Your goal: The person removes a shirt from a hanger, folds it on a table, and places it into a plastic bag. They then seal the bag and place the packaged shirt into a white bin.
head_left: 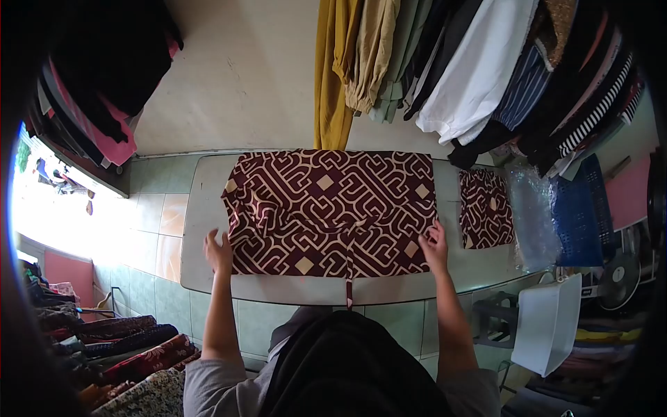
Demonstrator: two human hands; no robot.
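Observation:
A maroon garment [326, 208] with a cream geometric pattern lies spread out on the pale table [208, 181]. Its left part is rumpled, and a narrow strip of the same cloth [349, 292] hangs down over the near table edge. My left hand [218, 253] is beside the garment's lower left edge, its fingers apart and holding nothing. At the lower right edge is my right hand [435, 249], fingers spread, close to or touching the cloth. To the right of it lies a folded piece in the same pattern [486, 208].
Clear plastic packaging [533, 219] and a blue plastic basket [580, 208] are at the table's right end. A white bin [549, 323] stands below. Clothes hang above at right, including a white garment [479, 69]. Stacked folded fabrics [139, 361] fill the lower left.

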